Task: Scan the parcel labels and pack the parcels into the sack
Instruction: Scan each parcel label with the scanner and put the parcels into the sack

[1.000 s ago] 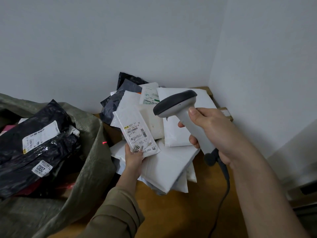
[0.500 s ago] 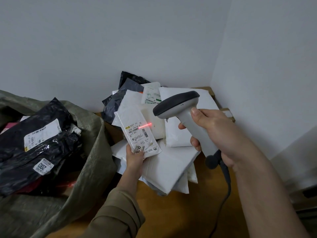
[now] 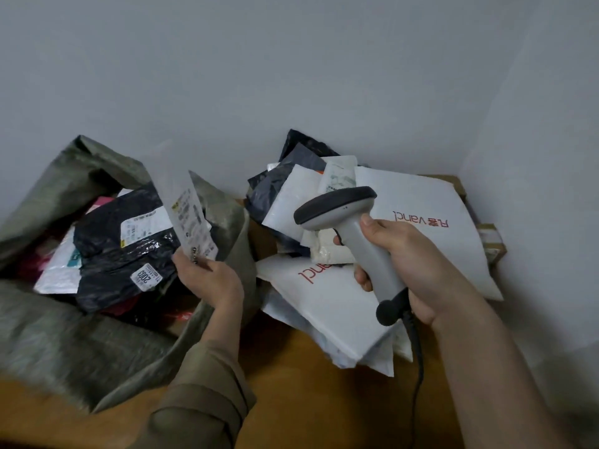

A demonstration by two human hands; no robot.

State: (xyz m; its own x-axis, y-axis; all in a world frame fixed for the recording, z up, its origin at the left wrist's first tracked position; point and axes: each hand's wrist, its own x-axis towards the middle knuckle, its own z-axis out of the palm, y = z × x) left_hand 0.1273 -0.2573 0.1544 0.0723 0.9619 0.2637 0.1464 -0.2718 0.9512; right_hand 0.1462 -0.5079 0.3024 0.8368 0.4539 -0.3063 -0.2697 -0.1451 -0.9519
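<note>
Pinched at its bottom edge by the left hand [image 3: 212, 281], thumb on the front, a slim white parcel [image 3: 186, 215] stands over the mouth of the grey-green woven sack [image 3: 107, 345]. Its long axis runs up and slightly left, label facing the camera; motion blur makes the print unreadable and the top end fades out. Right hand [image 3: 418, 270] grips the grey barcode scanner [image 3: 353, 234] handle, head pointing left, cable running down off the lower edge. Half a second ago the parcel sat in front of the white mailer pile [image 3: 340, 306] with the red scan line on its label; now it is left of there, over the sack, no red line. Black labelled bags [image 3: 123, 251] lie inside the sack. Pile rests on a wooden table [image 3: 311, 406], with lower parcels mostly covered.
</note>
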